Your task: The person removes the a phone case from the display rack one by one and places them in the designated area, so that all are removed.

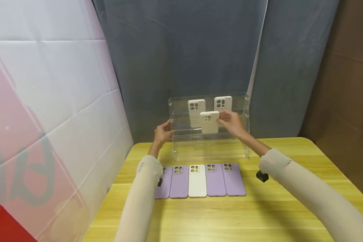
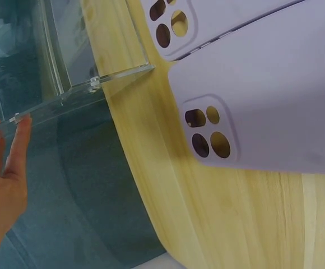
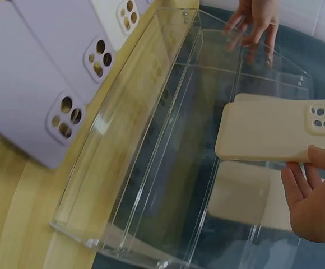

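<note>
My right hand (image 1: 232,123) pinches a cream-white phone case (image 1: 209,124) by one side edge, thumb on its face and fingers behind. The case is upright in the head view, camera cutouts at the top, in front of a clear acrylic display rack (image 1: 210,155). Two more white cases, one at left (image 1: 196,118) and one at right (image 1: 223,101), lean on the rack's upper part; the held case and hand partly cover them. My left hand (image 1: 162,133) holds the rack's left side panel, its fingers (image 2: 19,147) at the panel's edge in the left wrist view.
In front of the rack, a row of cases lies on the yellow wooden table (image 1: 193,222): several purple ones (image 1: 179,185) with a white one (image 1: 197,183) among them. Grey cloth (image 1: 193,50) hangs behind, a white printed sheet (image 1: 57,67) at left and brown cloth (image 1: 348,101) at right.
</note>
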The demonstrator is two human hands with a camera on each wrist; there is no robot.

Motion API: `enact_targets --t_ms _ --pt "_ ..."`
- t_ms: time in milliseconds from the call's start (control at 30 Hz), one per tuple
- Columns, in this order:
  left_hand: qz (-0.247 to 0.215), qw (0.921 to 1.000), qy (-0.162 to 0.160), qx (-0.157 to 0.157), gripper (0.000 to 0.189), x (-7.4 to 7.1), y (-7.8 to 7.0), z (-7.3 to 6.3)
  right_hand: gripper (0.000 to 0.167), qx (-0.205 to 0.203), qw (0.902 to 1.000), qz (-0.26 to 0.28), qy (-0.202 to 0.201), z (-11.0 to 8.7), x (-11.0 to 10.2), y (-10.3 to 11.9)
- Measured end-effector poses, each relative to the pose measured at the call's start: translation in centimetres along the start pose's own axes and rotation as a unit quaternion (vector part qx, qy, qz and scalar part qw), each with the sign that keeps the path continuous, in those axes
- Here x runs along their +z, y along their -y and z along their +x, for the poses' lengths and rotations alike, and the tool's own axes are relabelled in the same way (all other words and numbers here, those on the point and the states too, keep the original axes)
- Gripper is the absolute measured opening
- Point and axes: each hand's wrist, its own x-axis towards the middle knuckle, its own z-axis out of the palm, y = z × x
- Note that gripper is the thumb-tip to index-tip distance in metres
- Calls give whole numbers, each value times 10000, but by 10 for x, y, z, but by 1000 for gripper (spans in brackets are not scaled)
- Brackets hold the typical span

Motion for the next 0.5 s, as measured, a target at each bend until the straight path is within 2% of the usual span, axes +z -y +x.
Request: enact_targets --t_ms 133,333,500 --pt "80 10000 26 -22 71 -4 0 1 32 -1 10000 -21 -47 -2 -10 -3" --pt "59 10000 -11 -23 70 -8 -4 4 30 -93 9989 -402 -206 -7 -26 -4" --pt "134 9999 -28 34 69 -11 -8 5 29 -102 9982 -495 -311 -12 -36 0"
